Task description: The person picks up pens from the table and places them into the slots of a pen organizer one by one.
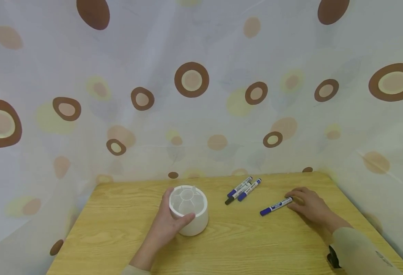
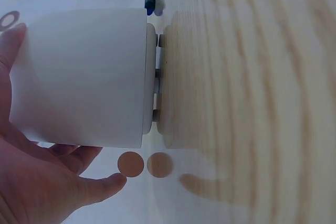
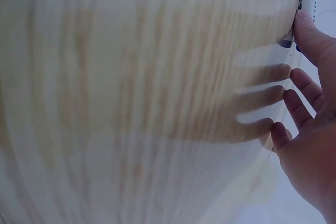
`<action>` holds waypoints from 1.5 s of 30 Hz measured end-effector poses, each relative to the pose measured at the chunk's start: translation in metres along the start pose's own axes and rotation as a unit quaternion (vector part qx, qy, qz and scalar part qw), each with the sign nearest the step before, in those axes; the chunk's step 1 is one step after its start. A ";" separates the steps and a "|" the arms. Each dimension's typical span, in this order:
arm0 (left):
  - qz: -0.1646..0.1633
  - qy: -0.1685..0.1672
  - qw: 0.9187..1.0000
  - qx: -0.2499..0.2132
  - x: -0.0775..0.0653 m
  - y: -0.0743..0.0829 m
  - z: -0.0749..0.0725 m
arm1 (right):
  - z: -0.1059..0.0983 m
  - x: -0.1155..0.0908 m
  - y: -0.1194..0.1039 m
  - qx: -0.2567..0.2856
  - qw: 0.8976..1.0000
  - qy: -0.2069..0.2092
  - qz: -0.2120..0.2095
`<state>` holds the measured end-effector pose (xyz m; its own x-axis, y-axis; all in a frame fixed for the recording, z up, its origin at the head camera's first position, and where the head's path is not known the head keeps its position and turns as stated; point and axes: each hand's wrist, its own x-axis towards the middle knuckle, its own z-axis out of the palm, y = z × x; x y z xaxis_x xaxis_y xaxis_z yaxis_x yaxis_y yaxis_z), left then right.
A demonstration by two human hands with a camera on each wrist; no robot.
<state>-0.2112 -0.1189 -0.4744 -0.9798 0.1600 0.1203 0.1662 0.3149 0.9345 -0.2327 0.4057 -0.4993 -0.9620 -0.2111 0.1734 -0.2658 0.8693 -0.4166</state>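
Observation:
My left hand [image 1: 167,221] grips a white round pen holder [image 1: 195,224] from its left side, with the thumb across the near rim. Clear dividers split its inside into compartments, and no pen shows in them. In the left wrist view, small feet under the holder [image 2: 84,77] meet the wooden surface or sit very near it. Over on the right, my right hand [image 1: 309,206] pinches the back end of a blue-capped marker [image 1: 276,206], which lies low along the table. In the right wrist view the thumb [image 3: 312,38] touches the marker, while the index finger is hidden.
Between the holder and my right hand, several more markers lie close together: two blue-capped ones [image 1: 250,189] and a black-capped one [image 1: 237,194]. The wooden table [image 1: 119,217] ends at a patterned curtain [image 1: 218,114] behind and at both sides.

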 end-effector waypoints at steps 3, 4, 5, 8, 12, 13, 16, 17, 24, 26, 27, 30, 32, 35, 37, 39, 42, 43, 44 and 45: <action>-0.001 0.001 1.000 -0.003 0.000 0.000 0.000 | 0.000 0.001 0.002 0.014 1.000 0.000 -0.001; -0.002 0.002 1.000 -0.003 0.000 -0.001 0.000 | 0.000 0.001 0.003 0.020 1.000 0.000 -0.004; -0.003 0.003 1.000 -0.002 0.000 -0.001 0.000 | 0.000 0.001 0.004 0.025 1.000 -0.001 -0.008; -0.006 0.006 1.000 0.003 0.000 -0.002 -0.001 | -0.002 0.003 0.006 0.040 0.999 -0.010 -0.018; -0.006 0.004 1.000 0.000 0.000 -0.002 -0.001 | -0.007 0.003 0.008 0.065 0.997 -0.035 -0.019; -0.006 0.003 1.000 -0.001 0.000 -0.003 -0.001 | -0.007 0.003 0.008 0.066 0.997 -0.039 -0.018; -0.008 0.002 1.000 -0.003 0.000 -0.004 -0.001 | -0.010 0.002 0.005 0.070 0.996 -0.047 -0.008; -0.009 0.002 1.000 -0.003 -0.001 -0.004 -0.001 | -0.011 0.001 0.003 0.071 0.996 -0.049 -0.003; -0.009 0.003 1.000 0.003 0.002 -0.004 -0.002 | -0.019 -0.004 -0.014 0.104 0.993 -0.049 0.022; -0.007 0.002 1.000 0.004 0.002 -0.004 -0.002 | -0.020 -0.004 -0.019 0.110 0.993 -0.037 0.028; -0.007 0.001 1.000 0.004 0.002 -0.004 -0.002 | -0.020 -0.003 -0.022 0.111 0.993 -0.030 0.030; -0.010 0.001 1.000 0.005 0.001 -0.005 -0.002 | -0.020 -0.002 -0.031 0.115 0.993 -0.012 0.030; -0.014 0.002 1.000 0.006 0.000 -0.006 -0.002 | -0.021 0.000 -0.038 0.122 0.992 0.003 0.029; -0.012 0.004 1.000 0.007 0.001 -0.006 -0.002 | -0.022 0.003 -0.052 0.138 0.990 0.024 0.030; -0.010 0.005 1.000 0.011 0.002 -0.006 -0.002 | -0.023 0.004 -0.062 0.146 0.988 0.034 0.036; -0.006 0.003 1.000 0.012 0.003 -0.006 -0.001 | -0.023 0.003 -0.071 0.154 0.986 0.039 0.046; -0.008 0.001 1.000 0.011 0.004 -0.005 -0.001 | -0.024 0.002 -0.083 0.164 0.984 0.044 0.059; -0.009 0.000 1.000 0.010 0.004 -0.005 -0.001 | -0.024 0.002 -0.087 0.169 0.983 0.045 0.063; -0.009 0.000 1.000 0.010 0.005 -0.005 0.000 | -0.024 0.002 -0.091 0.173 0.982 0.047 0.066; -0.012 0.001 1.000 0.009 0.004 -0.004 0.000 | -0.023 0.002 -0.094 0.177 0.981 0.050 0.069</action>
<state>-0.2163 -0.1197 -0.4780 -0.9838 0.1503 0.0980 0.1439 0.3352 0.9311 -0.2082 0.3339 -0.4388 -0.9840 -0.0432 0.1728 -0.1564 0.6738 -0.7222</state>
